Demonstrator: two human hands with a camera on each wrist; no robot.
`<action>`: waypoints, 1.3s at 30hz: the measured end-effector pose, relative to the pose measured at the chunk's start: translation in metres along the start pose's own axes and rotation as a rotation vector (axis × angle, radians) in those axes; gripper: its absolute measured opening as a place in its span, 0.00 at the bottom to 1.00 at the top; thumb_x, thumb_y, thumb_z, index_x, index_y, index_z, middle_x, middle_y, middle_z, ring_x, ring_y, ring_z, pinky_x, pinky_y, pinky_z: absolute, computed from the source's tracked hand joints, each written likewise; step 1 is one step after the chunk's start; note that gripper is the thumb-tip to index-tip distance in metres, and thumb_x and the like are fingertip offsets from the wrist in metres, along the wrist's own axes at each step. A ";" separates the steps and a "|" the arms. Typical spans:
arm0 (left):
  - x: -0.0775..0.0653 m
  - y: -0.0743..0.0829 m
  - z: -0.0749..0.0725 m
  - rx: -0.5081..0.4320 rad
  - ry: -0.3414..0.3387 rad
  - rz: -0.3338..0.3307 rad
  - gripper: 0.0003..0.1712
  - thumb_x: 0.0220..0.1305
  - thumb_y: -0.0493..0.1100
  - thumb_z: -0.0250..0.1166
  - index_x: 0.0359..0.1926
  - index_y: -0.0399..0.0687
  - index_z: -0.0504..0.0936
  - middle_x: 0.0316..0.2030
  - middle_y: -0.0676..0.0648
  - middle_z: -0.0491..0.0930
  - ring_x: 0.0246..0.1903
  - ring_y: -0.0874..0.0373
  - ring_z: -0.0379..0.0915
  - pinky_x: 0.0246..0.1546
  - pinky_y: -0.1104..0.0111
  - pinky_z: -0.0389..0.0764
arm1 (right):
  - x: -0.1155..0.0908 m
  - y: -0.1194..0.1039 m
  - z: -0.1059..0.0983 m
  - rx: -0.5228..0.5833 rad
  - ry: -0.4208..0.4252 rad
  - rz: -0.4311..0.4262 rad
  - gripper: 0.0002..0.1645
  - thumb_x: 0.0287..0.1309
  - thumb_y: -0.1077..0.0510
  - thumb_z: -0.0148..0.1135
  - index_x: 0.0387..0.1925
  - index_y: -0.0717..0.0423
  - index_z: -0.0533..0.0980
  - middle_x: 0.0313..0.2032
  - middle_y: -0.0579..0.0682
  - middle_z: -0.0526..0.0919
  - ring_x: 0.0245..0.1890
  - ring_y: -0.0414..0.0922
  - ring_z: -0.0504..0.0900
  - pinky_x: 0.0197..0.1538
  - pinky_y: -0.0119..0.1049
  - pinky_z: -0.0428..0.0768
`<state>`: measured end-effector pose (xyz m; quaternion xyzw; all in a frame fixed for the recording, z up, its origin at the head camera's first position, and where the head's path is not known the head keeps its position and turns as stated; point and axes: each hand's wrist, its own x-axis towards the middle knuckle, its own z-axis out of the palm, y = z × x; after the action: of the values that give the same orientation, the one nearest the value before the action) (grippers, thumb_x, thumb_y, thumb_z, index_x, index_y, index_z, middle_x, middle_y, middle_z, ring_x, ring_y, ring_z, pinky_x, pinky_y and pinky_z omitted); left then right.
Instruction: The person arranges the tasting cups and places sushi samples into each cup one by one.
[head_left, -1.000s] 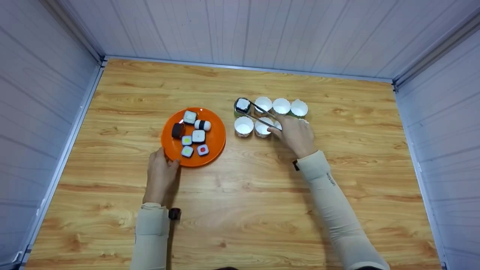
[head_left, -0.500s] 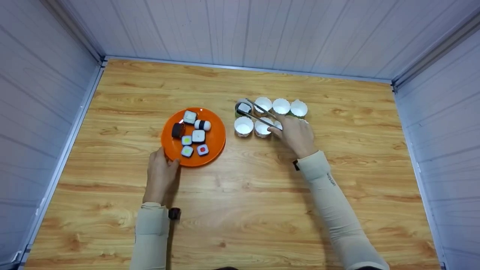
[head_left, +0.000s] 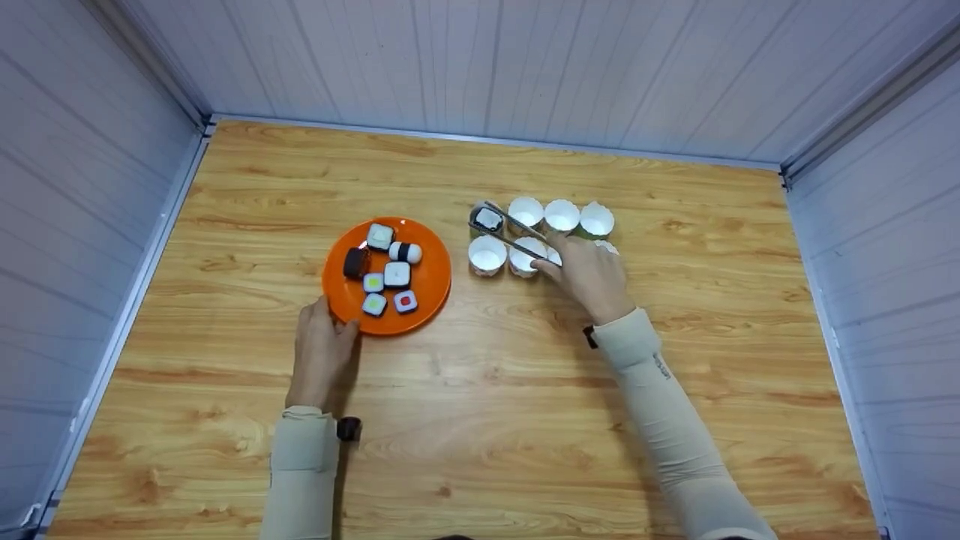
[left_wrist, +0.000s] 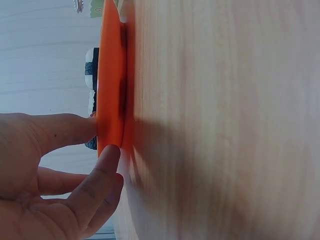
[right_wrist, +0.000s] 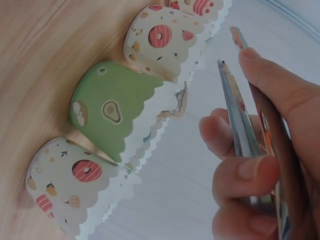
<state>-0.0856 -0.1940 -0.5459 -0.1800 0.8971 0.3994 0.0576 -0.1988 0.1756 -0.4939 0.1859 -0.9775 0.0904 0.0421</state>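
My left hand [head_left: 322, 345] pinches the near-left rim of an orange plate [head_left: 431, 300], thumb over the top edge, fingertips at the underside in the left wrist view. On the plate lie several sushi pieces, among them a white roll with a black band [head_left: 406, 252] and a small one with a red centre [head_left: 406, 301]. My right hand [head_left: 592, 274] grips metal tongs [right_wrist: 240, 115] with serrated tips, their arms apart. The tong tips straddle the back-left paper cup [head_left: 480, 233], in which a black-and-white sushi piece [head_left: 489, 220] sits.
Several more paper cups stand in two rows, such as a front-left white-lined cup [head_left: 487, 255] and a green avocado-print cup [right_wrist: 115, 110]. My right hand partly covers the front row. Pale panel walls [head_left: 480, 67] enclose the wooden table [head_left: 465, 420] at back and sides.
The sushi piece, earlier between the tong tips above the back-left cup, has dropped into it. The tongs have spread and their tips shifted slightly left. The left hand and plate stay put.
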 end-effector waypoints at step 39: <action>-0.002 -0.002 0.001 -0.045 0.013 0.024 0.31 0.71 0.35 0.59 0.71 0.32 0.62 0.60 0.32 0.65 0.59 0.42 0.63 0.63 0.51 0.67 | 0.024 -0.085 0.022 0.003 -0.165 -0.170 0.19 0.64 0.36 0.61 0.36 0.47 0.77 0.24 0.45 0.76 0.23 0.46 0.77 0.21 0.44 0.75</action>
<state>-0.0832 -0.1941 -0.5473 -0.1732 0.8903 0.4190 0.0429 -0.1902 0.0854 -0.4987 0.2749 -0.9582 0.0724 -0.0310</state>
